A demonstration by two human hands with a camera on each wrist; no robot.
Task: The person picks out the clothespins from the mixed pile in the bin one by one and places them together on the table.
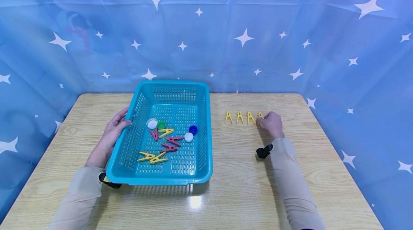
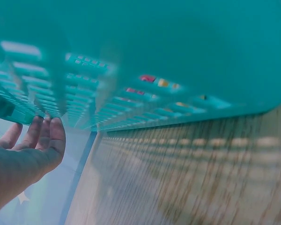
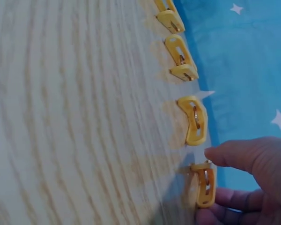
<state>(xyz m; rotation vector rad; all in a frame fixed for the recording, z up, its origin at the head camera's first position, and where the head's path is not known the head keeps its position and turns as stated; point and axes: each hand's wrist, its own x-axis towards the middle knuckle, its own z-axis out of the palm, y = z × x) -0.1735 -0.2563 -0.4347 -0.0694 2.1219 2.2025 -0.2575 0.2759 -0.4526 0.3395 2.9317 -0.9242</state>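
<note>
A blue plastic basket (image 1: pixel 158 180) is at the left, its left rim gripped by my left hand (image 1: pixel 111 133). In the left wrist view, the fingers of that hand (image 2: pixel 35 147) lie against the slotted outer wall (image 2: pixel 84 89). Inside the basket are red clothespins (image 1: pixel 169 147), yellow clothespins (image 1: pixel 158 158) and bottle caps (image 1: pixel 152 123). To the right, my right hand (image 1: pixel 272 124) pinches the rightmost yellow clothespin (image 3: pixel 206 187) of a row, thumb at its top and fingers behind. Beside it stand more yellow clothespins (image 1: pixel 250 117), upright with legs apart.
A wooden table (image 1: pixel 238 172) carries everything. Blue cloth (image 1: pixel 213 25) with white stars hangs behind the table and along both sides. Green, blue (image 1: pixel 193 130) and white caps lie in the basket among the clothespins.
</note>
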